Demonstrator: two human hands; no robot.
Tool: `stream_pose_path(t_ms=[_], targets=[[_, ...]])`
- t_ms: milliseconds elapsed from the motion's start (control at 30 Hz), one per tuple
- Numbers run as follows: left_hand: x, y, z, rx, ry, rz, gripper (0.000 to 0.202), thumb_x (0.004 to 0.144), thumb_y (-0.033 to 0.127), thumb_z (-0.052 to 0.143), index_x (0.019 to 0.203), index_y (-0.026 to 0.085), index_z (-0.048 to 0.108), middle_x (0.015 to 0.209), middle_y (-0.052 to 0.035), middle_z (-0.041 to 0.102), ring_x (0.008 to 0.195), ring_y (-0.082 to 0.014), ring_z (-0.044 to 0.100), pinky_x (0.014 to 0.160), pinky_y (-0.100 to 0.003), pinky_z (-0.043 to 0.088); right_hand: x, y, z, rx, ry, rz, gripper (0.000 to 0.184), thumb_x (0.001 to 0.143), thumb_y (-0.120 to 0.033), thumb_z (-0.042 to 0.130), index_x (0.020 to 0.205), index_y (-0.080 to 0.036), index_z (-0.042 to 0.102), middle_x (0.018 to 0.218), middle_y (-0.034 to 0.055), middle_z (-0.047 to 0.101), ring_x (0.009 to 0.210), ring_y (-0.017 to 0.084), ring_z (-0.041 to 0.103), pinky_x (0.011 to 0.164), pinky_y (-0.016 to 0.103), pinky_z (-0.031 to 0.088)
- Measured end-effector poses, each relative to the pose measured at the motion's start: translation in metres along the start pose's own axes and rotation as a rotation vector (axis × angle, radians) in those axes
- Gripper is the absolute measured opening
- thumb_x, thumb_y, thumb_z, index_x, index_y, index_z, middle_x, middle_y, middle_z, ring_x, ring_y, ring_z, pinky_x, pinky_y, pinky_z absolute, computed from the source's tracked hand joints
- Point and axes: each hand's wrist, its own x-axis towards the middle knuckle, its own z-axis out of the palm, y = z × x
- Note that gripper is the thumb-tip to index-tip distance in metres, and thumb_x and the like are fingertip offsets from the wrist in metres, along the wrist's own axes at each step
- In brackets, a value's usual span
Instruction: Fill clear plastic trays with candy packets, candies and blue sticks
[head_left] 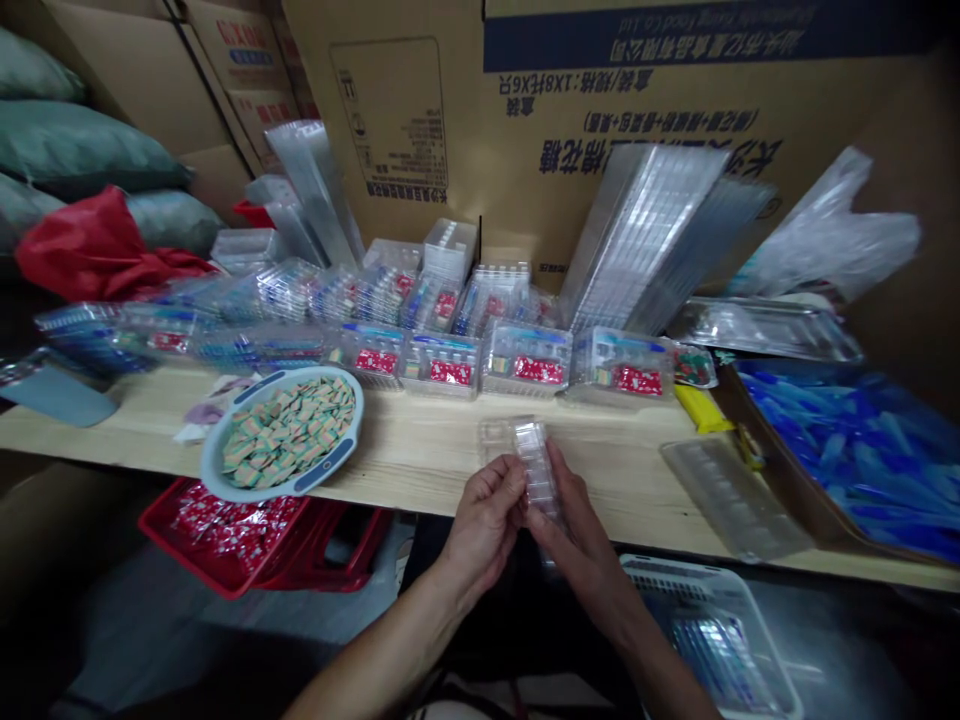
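Observation:
In front of me, just over the table's front edge, both hands are on a clear plastic tray (535,458) with small moulded compartments. My left hand (484,515) pinches its left edge between thumb and fingers. Along the right side, my right hand (574,525) is closed around the same tray. A clear flap (493,434) shows just left of the tray; whether it is part of it I cannot tell. Behind my hands stands a row of filled clear packs, among them one pack (527,358) with a red packet and a blue piece inside.
A blue-rimmed bowl (357,432) of small striped pieces stands left, above a red crate (161,535) of red packets. Tall stacks of clear trays (645,235) lean on cardboard. Rightward are a flat tray (731,495), a yellow packet (701,408), a box of blue pieces (862,450) and a white basket (776,640) below.

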Motion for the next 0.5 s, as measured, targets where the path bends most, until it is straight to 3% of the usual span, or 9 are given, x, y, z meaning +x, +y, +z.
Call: stream_pose_path(t_ms=[100,167,233,300,367,433,500], targets=[[-0.002,0.006,0.001,0.026,0.004,0.046,0.039,0.07,0.042,0.09,0.087,0.014,0.068,0.072,0.002,0.06,0.061,-0.0076,0.052,0.061,-0.019,0.042,0.002,0.004,0.005,0.123,0.04,0.026,0.078,0.094,-0.057,0.058,0.16,-0.03,0.029,0.163,0.0047,0.035,0.15,0.027,0.031,0.122,0.046,0.031],[-0.001,0.018,-0.005,0.049,0.027,0.095,0.037,0.071,0.041,0.089,0.085,0.014,0.068,0.072,0.0021,0.061,0.062,-0.0076,0.053,0.062,-0.019,0.043,0.005,0.007,0.002,0.252,0.078,0.065,0.077,0.096,-0.059,0.05,0.162,-0.029,0.024,0.159,0.0065,0.042,0.145,0.028,0.04,0.117,0.047,0.039],[0.0,0.039,-0.019,0.083,0.058,0.152,0.035,0.07,0.038,0.089,0.085,0.014,0.068,0.081,-0.0011,0.067,0.071,-0.0106,0.061,0.072,-0.022,0.049,0.009,0.009,-0.011,0.243,0.131,0.093,0.078,0.097,-0.061,0.044,0.163,-0.029,0.019,0.155,0.0081,0.047,0.14,0.03,0.048,0.113,0.048,0.043],[-0.001,0.064,-0.039,0.135,0.089,0.2,0.031,0.07,0.034,0.087,0.085,0.014,0.069,0.098,-0.0076,0.074,0.091,-0.0185,0.069,0.09,-0.03,0.052,0.012,0.01,-0.031,-0.017,0.184,0.085,0.08,0.095,-0.063,0.047,0.163,-0.031,0.021,0.155,0.0096,0.045,0.141,0.032,0.045,0.114,0.052,0.04],[-0.004,0.088,-0.062,0.195,0.144,0.241,0.028,0.071,0.032,0.084,0.084,0.015,0.066,0.111,-0.0125,0.074,0.106,-0.0267,0.069,0.102,-0.04,0.05,0.013,0.012,-0.053,-0.447,0.231,0.1,0.08,0.092,-0.065,0.05,0.161,-0.031,0.028,0.159,0.0135,0.037,0.145,0.037,0.037,0.115,0.061,0.033],[-0.007,0.103,-0.083,0.252,0.22,0.267,0.028,0.071,0.033,0.082,0.08,0.016,0.061,0.111,-0.0136,0.075,0.108,-0.0307,0.07,0.103,-0.047,0.05,0.014,0.017,-0.067,-0.849,0.255,0.167,0.078,0.093,-0.066,0.047,0.16,-0.029,0.032,0.161,0.0197,0.029,0.145,0.045,0.033,0.109,0.07,0.032],[-0.007,0.108,-0.102,0.309,0.299,0.27,0.032,0.07,0.035,0.081,0.079,0.018,0.056,0.103,-0.0124,0.077,0.101,-0.0308,0.073,0.098,-0.049,0.053,0.015,0.026,-0.072,-1.116,0.27,0.251,0.074,0.096,-0.063,0.042,0.16,-0.027,0.032,0.162,0.0246,0.023,0.142,0.05,0.034,0.102,0.073,0.035]])
